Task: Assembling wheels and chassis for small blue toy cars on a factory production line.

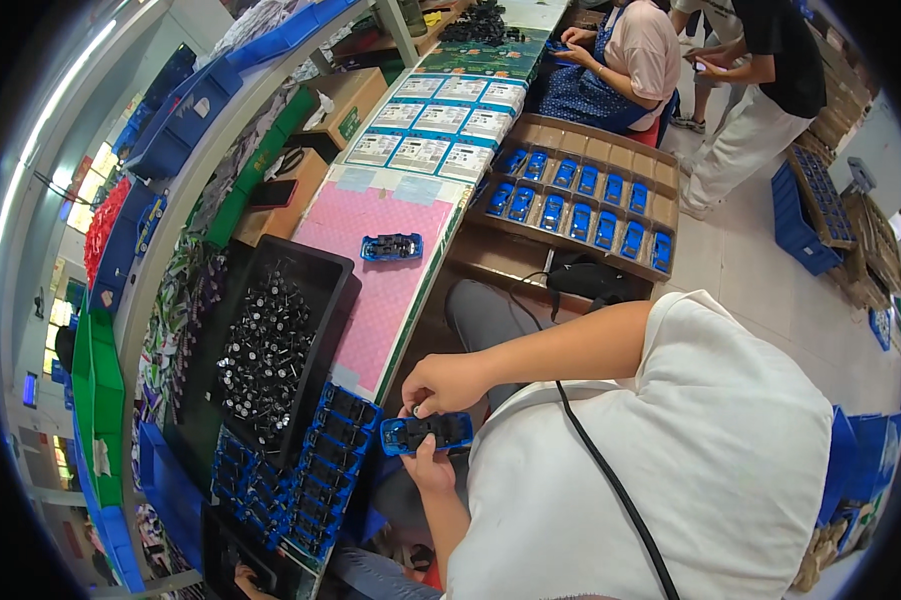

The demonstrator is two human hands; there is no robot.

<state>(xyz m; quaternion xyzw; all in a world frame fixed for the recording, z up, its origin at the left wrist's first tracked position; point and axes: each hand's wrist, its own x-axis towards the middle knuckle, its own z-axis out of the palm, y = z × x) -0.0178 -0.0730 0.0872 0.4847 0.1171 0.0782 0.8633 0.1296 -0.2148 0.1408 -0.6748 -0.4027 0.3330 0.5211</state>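
Fingers of the left hand (431,469) clasp the car (454,430), best held level while the right hand (447,385) pinches a part (417,410).

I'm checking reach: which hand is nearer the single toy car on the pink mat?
Right: the right hand is below that toy car in the picture; the left hand is farther below, holding a second car.

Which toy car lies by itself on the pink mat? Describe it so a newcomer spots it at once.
Find the large black bin heaped with small dark parts, then the pink mat beside it. Near the mat's end by the white printed sheets lies a blue-and-black toy car. Unlike the held car or those in the cardboard tray, it sits alone.
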